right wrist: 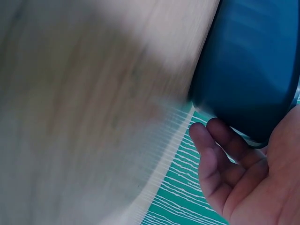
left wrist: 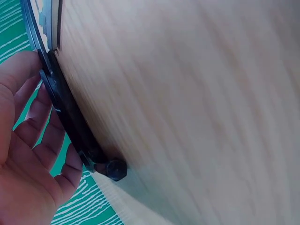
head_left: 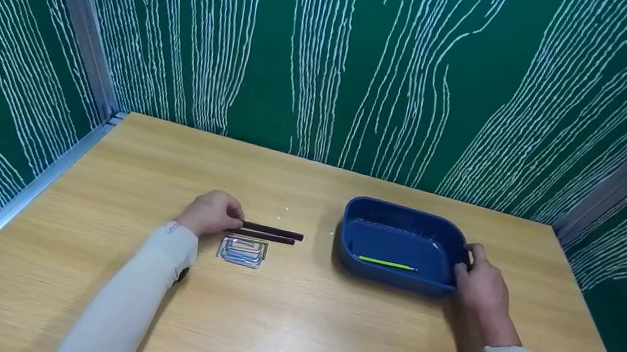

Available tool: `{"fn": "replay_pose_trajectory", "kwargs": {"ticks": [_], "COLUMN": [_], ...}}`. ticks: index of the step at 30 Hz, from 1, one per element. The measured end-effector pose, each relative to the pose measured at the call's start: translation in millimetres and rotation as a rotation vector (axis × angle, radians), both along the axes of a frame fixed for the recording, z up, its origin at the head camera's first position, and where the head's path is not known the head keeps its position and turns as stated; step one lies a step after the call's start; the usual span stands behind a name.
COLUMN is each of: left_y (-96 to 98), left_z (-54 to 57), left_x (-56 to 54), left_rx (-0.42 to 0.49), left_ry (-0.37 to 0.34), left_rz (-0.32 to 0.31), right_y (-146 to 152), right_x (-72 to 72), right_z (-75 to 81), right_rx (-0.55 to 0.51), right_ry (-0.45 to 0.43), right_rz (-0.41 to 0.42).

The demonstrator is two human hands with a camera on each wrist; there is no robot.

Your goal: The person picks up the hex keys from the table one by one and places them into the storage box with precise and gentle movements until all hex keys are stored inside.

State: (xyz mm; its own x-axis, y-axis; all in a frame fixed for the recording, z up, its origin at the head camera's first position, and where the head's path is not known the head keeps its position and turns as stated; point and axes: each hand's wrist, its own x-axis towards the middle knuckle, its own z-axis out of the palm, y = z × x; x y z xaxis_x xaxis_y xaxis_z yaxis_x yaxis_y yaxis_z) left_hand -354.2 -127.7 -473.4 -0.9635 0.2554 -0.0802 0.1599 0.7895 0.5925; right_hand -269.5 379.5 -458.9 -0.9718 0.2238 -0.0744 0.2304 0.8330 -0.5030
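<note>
Two dark, pencil-like sticks (head_left: pixel 271 230) lie nearly parallel on the table in the head view. My left hand (head_left: pixel 213 212) pinches their left end; in the left wrist view, its fingertips meet a dark stick (left wrist: pixel 70 108) with a six-sided end, while the other fingers curl loosely behind. Just in front of the sticks lies a flat cluster of bent metal wire pieces (head_left: pixel 242 252), like large paper clips. My right hand (head_left: pixel 483 290) grips the right end of a blue plastic bin (head_left: pixel 392 280). Inside it rests a yellow-green pencil (head_left: pixel 387 264).
Tiny white specks (head_left: pixel 287 209) are scattered on the wooden table (head_left: pixel 287 326) between the sticks and the bin. Green walls (head_left: pixel 362 81) with white wavy lines enclose the table's back and sides, with grey posts (head_left: pixel 78 12) at the corners.
</note>
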Motion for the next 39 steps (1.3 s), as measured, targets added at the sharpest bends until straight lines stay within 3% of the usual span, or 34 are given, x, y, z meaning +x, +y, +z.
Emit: {"fn": "replay_pose_trajectory", "kwargs": {"ticks": [8, 14, 26, 31, 36, 39], "left_y": [-0.7, 0.6, 2.4, 1.3, -0.1, -0.5], "left_z": [-1.9, -0.5, -1.1, -2.3, -2.5, -1.5], "left_x": [-1.1, 0.0, -0.9, -1.7, -2.4, -2.1], "left_rx": [0.025, 0.039, -0.025, -0.054, -0.145, -0.18], "left_ry": [-0.029, -0.031, 0.005, 0.038, 0.146, 0.177], "left_rz": [0.019, 0.029, -0.005, -0.032, -0.094, -0.105], "right_y": [-1.8, -0.7, 0.9, 0.5, 0.1, 0.0], "right_x": [0.8, 0.2, 0.4, 0.6, 0.9, 1.2], "right_z": [-3.2, -1.9, -0.9, -0.3, -2.2, -3.3], "right_rx": [0.072, 0.031, -0.022, -0.026, -0.003, -0.006], "right_ry": [0.069, 0.028, 0.005, 0.011, 0.024, 0.02], "right_rz": [0.016, 0.016, 0.019, 0.027, 0.021, 0.017]}}
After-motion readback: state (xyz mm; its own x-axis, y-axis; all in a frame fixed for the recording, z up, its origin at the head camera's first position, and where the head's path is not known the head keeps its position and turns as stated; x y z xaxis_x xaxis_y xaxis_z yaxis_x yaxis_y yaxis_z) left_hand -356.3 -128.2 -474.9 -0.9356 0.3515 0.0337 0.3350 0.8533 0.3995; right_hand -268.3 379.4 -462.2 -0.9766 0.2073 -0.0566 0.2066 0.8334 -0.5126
